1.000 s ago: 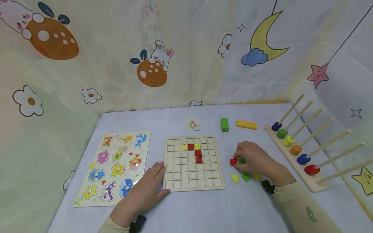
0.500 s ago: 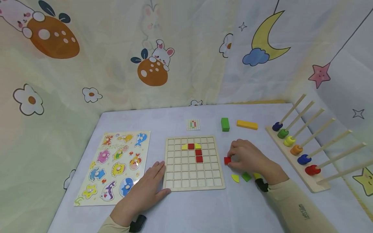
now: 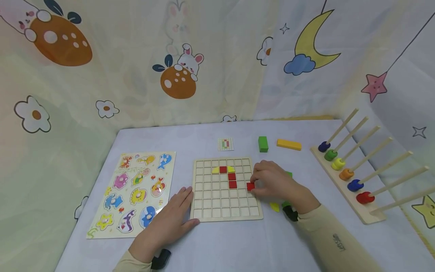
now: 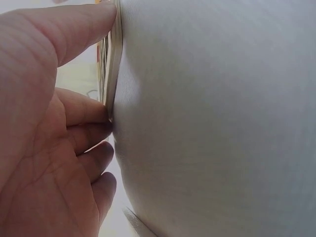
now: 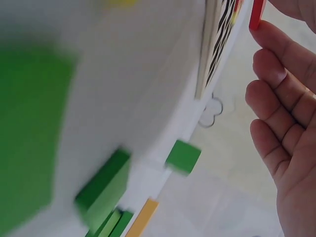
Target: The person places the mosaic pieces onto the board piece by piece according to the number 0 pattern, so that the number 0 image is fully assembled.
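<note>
One wooden grid board [image 3: 210,204] bears three red square tiles [image 3: 232,184], two yellow curved tiles [image 3: 215,170]. Left hand [image 3: 166,217], fingers extended, touches board; right hand [image 3: 274,182] pinches fourth red tile [image 3: 250,186].

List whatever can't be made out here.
Head: red piece, partly covered by the right hand.
Head: green pieces, partly hidden by that hand and its wrist camera.
Head: card, fine pattern too small.
Left wrist: board, edge-on, squares unreadable.
Right wrist: nearest green shape, blurred, cut off by the left edge.
</note>
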Action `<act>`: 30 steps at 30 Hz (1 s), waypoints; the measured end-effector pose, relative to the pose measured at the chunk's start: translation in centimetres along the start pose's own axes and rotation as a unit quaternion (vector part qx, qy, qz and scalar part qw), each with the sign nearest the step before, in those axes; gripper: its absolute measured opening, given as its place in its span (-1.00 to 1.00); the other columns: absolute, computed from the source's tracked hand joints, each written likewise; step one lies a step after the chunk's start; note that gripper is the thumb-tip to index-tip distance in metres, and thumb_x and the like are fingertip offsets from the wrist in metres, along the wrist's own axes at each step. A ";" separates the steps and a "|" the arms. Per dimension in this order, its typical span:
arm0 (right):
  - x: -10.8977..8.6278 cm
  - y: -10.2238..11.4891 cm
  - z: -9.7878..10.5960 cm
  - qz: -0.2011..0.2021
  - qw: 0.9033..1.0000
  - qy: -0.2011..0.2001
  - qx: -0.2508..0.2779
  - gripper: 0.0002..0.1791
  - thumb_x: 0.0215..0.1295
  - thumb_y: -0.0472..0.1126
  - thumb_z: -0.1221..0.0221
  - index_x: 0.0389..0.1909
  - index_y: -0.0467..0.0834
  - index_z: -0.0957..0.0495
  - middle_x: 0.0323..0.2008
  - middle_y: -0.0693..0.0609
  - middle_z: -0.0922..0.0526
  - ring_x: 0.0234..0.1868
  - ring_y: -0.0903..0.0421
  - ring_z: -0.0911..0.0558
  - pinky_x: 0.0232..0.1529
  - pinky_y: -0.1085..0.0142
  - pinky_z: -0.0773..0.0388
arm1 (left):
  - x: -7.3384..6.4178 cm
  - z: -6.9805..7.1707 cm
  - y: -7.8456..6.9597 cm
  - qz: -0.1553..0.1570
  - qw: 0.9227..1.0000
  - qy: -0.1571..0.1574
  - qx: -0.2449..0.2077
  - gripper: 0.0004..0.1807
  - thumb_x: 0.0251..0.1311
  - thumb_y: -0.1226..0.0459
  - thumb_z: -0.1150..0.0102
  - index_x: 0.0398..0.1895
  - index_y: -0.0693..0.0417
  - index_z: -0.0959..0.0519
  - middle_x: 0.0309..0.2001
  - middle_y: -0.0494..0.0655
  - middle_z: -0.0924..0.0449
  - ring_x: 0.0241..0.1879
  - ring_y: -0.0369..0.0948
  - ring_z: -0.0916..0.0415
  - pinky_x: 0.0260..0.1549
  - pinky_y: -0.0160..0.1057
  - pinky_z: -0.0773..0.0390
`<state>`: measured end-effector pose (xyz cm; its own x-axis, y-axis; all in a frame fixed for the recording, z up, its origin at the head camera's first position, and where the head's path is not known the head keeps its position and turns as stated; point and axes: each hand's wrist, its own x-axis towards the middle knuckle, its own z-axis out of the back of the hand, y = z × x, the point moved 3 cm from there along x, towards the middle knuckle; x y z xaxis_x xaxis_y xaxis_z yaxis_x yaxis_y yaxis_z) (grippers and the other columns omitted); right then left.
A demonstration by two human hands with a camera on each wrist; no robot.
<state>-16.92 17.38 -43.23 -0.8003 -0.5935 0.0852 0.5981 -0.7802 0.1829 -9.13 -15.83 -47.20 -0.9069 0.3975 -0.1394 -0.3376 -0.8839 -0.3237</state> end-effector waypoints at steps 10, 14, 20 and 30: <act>2.6 2.8 -0.5 0.015 1.000 0.010 0.003 -0.75 0.10 0.03 -0.52 -0.28 -0.01 -0.83 -0.34 0.19 -0.59 -0.23 0.20 -0.43 0.02 0.20 -0.53 | 0.1 0.1 0.1 0.000 1.000 -0.003 -0.002 0.03 0.31 -0.20 -0.32 0.68 0.05 -0.12 0.71 -0.09 0.00 0.71 -0.05 0.07 0.62 0.08 -0.19; 3.2 3.2 -1.2 0.012 1.000 0.015 0.004 -0.79 0.08 0.01 -0.53 -0.33 0.00 -0.83 -0.38 0.22 -0.57 -0.27 0.21 -0.41 -0.05 0.24 -0.51 | 0.2 0.0 0.1 -0.003 1.000 -0.004 0.000 0.03 0.30 -0.20 -0.32 0.68 0.04 -0.12 0.71 -0.08 0.00 0.71 -0.05 0.07 0.62 0.07 -0.19; 3.5 3.6 -2.2 0.017 1.000 0.017 0.005 -0.84 0.06 -0.05 -0.52 -0.37 -0.01 -0.82 -0.40 0.22 -0.56 -0.29 0.21 -0.43 -0.13 0.28 -0.49 | 0.1 0.0 0.2 -0.006 1.000 -0.005 0.001 0.03 0.30 -0.20 -0.32 0.68 0.04 -0.12 0.71 -0.09 -0.01 0.71 -0.04 0.06 0.62 0.06 -0.19; 3.3 4.2 -2.3 0.020 1.000 0.010 -0.003 -0.83 0.05 -0.02 -0.54 -0.38 0.01 -0.82 -0.42 0.23 -0.53 -0.31 0.22 -0.39 -0.15 0.30 -0.47 | 0.0 0.0 0.1 -0.007 1.000 -0.002 -0.004 0.03 0.31 -0.19 -0.32 0.68 0.05 -0.12 0.71 -0.08 -0.01 0.70 -0.03 0.06 0.62 0.08 -0.19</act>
<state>-16.98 11.72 -44.44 -0.7752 -0.6274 0.0734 0.6293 -0.7572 0.1748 -9.14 -15.92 -47.19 -0.9033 0.4084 -0.1313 -0.3479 -0.8765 -0.3328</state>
